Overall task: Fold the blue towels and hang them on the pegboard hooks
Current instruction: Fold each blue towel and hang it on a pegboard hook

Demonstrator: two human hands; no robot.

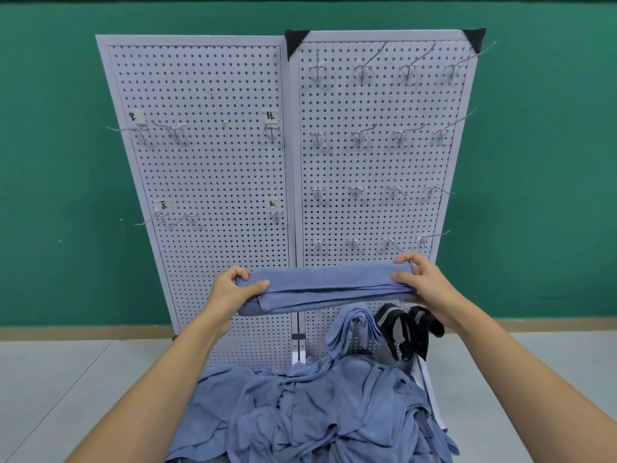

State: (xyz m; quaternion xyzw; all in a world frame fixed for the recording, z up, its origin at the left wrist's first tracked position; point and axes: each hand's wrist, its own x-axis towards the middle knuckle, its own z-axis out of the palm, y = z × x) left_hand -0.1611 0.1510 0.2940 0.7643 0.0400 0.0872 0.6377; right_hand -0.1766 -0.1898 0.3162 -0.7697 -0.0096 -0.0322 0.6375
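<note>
Nearest us, a crumpled heap of blue cloth towels [317, 412] lay low in view, unfolded; we could not tell what carried it. Both forearms reached forward over it.

The left hand [233, 289] gripped one end of a folded blue towel strip [327, 285], thumb on top, fingers [238, 274] curled round the end and clamped on the cloth. The right hand [420, 282] pinched the other end, thumb pressed on the front face, fingers hooked over the top edge. The strip hung level and taut in the air between them, well clear of the heap. We judged the pull kept the layers flat and aligned so the fold would not slip before hanging.

Just behind and below it, another folded blue towel [354, 325] draped over something hidden, maybe a low hook. A black strap bundle [409, 329] hung beside it on the right.

Further back stood the white perforated metal pegboard [207, 182], two panels side by side, on a pale grey surface [50, 379]. Thin wire hooks [357, 192] stuck out in rows, and all those above the strip were bare. Small handwritten labels [165, 205] sat by some left-panel hooks, probably for sorting. We judged folding nearly done, hanging next. A green wall [50, 162] stood behind.
</note>
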